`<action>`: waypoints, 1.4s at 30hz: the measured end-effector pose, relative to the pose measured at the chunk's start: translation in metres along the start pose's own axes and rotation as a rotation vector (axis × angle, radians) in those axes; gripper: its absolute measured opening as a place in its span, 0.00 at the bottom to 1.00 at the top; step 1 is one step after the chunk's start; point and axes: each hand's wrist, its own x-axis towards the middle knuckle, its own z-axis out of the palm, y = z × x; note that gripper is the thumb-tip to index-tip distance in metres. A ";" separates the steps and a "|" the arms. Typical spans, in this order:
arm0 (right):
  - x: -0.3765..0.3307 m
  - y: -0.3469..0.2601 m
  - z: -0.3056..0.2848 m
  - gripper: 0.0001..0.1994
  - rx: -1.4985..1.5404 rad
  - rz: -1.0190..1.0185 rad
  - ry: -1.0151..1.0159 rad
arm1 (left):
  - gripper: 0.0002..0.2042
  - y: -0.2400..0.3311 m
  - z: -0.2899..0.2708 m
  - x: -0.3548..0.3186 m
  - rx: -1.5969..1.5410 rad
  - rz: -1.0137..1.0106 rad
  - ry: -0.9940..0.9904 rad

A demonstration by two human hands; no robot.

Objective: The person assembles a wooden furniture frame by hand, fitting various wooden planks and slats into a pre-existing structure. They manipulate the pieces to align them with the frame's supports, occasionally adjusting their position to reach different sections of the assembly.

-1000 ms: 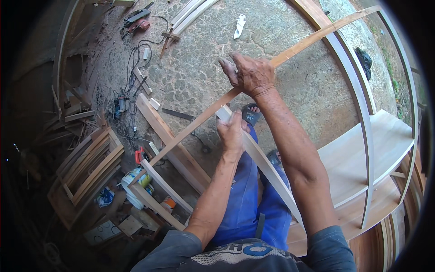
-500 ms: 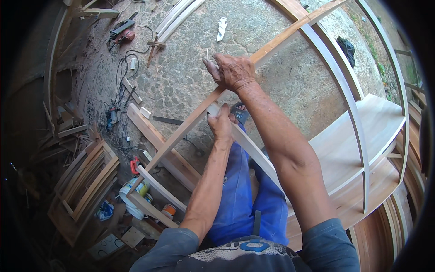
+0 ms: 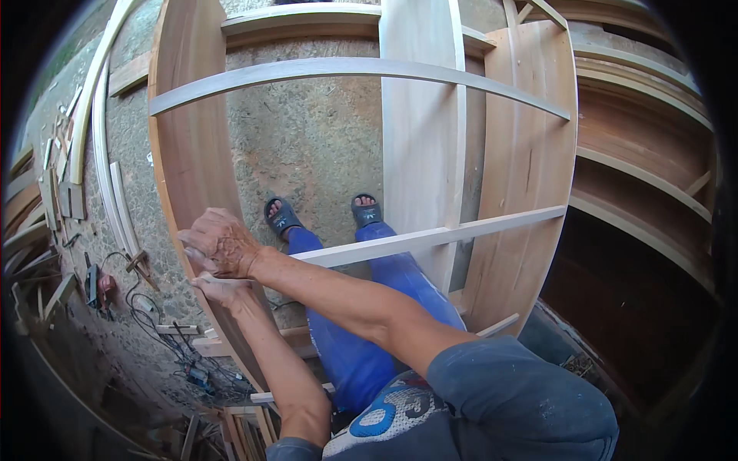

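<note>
A long wooden board stands on edge along the left side of a curved wooden frame. My right hand is closed over its upper edge, fingers bent past the outer side and a little blurred. Just below it, my left hand is closed at the end of a pale wooden slat, where slat and board meet. My right hand and forearm hide that joint. The slat runs across to the right-hand board, passing over a pale middle board. Farther off, a second slat crosses the frame.
My sandalled feet stand inside the frame. Left on the rough floor lie power tools, cables and long curved strips. Wood offcuts pile up at the far left. Another wooden frame stands at the right.
My view has swung to the right, so the whole frame and its right-hand boards now show. Both hands now appear farther left, still together at the joint between slat and board.
</note>
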 end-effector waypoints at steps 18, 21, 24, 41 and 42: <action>-0.414 0.051 -0.351 0.21 0.155 1.530 0.826 | 0.28 0.008 0.003 0.026 0.103 -0.013 0.248; -0.419 0.098 -0.349 0.27 0.087 1.621 0.924 | 0.27 0.007 0.003 0.028 0.099 -0.004 0.227; -0.420 0.141 -0.286 0.35 -0.325 1.592 0.911 | 0.29 0.005 0.008 0.022 0.119 -0.092 0.179; -0.430 0.108 -0.284 0.30 -0.060 1.592 0.731 | 0.27 0.012 0.029 -0.007 0.011 -0.128 0.293; -0.435 0.104 -0.281 0.31 0.010 1.647 0.832 | 0.27 0.006 0.044 -0.019 0.011 -0.101 0.307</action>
